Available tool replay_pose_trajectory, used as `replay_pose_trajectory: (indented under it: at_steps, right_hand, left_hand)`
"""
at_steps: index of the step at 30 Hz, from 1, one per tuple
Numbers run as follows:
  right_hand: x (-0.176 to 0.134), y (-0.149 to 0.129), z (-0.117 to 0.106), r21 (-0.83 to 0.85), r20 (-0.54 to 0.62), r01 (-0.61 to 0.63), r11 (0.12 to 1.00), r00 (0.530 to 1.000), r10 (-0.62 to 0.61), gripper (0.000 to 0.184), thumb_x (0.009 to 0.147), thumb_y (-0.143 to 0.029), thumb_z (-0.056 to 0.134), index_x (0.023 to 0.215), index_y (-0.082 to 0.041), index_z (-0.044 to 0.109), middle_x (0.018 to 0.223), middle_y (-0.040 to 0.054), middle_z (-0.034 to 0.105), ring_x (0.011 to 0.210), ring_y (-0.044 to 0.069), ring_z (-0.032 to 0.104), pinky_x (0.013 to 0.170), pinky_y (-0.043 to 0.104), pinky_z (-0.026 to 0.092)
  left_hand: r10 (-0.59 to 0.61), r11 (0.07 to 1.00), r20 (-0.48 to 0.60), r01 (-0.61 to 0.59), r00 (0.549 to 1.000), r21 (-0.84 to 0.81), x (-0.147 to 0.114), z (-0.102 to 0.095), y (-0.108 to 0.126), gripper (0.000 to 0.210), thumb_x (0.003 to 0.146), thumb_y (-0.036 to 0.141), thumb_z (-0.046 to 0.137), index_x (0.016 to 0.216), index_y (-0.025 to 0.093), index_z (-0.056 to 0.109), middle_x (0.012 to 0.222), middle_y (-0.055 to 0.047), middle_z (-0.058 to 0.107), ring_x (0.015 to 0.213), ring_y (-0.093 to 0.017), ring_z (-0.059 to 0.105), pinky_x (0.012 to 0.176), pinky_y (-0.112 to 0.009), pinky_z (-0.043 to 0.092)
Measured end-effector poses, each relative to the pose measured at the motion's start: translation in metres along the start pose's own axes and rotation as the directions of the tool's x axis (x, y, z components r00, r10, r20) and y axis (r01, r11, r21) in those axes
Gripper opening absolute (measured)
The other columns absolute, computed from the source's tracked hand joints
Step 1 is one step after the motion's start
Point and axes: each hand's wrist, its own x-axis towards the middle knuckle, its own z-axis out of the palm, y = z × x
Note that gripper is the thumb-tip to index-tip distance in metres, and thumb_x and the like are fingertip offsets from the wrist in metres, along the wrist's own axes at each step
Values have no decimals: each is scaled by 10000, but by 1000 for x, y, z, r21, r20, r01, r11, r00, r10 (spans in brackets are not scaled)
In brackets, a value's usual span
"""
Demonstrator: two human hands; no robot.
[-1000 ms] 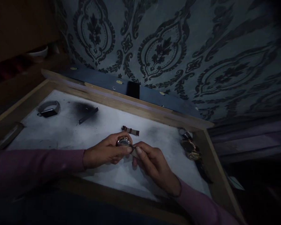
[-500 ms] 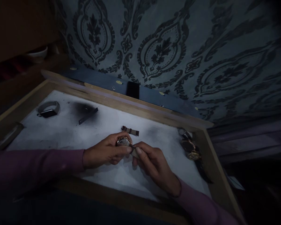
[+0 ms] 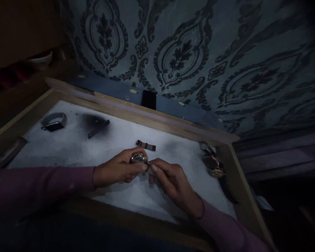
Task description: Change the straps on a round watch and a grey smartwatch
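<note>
The round watch case [image 3: 138, 158] is just on the near side of the loose watch strap [image 3: 146, 145]. It looks hard, light and maybe slippery, so holding its edge seems best. The left hand [image 3: 118, 168] curls around it. The right hand [image 3: 175, 180] pinches a soft-looking strap piece [image 3: 150, 170].

We are seeing glossy metal on the watch case [image 3: 138, 158] and a matt, leather-like finish on the loose strap [image 3: 149, 146]. The worktop [image 3: 147, 121] is showing wood along its rim and a matt white lining. Our sleeves [image 3: 47, 178] are looking like knitted cloth.
</note>
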Motion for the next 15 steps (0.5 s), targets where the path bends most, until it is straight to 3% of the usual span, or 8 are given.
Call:
replay_pose_trajectory:
  at_steps: [5, 11, 15]
  right_hand:
    - [0, 3, 0, -104, 9, 46, 994, 999, -45, 280, 999, -225, 384, 772, -178, 541, 579, -26, 550, 473, 84, 499, 487, 195, 363]
    - [-5, 8, 4, -378, 3, 94, 921, 995, -101, 239, 975, -163, 355, 790, -189, 504, 568, -38, 476, 454, 98, 450, 482, 228, 319]
    - [-5, 7, 6, -354, 2, 55, 934, 998, -58, 260, 982, -185, 364, 746, -198, 473, 555, -48, 441, 443, 89, 426, 469, 223, 310]
  left_hand:
    - [-18, 998, -4, 19, 1000, 55, 0, 1, 1, 163, 892, 303, 573, 893, 193, 453, 546, 118, 299, 444, -50, 209, 416, -187, 196]
    - [94, 928, -22, -79, 995, 364, -1, 2, 5, 91, 892, 223, 510, 841, 182, 446, 631, 86, 344, 534, -70, 297, 501, -207, 269]
    - [132, 871, -23, -105, 991, 481, -2, 2, 7, 88, 880, 185, 512, 817, 173, 452, 693, 64, 391, 619, -84, 349, 580, -226, 311]
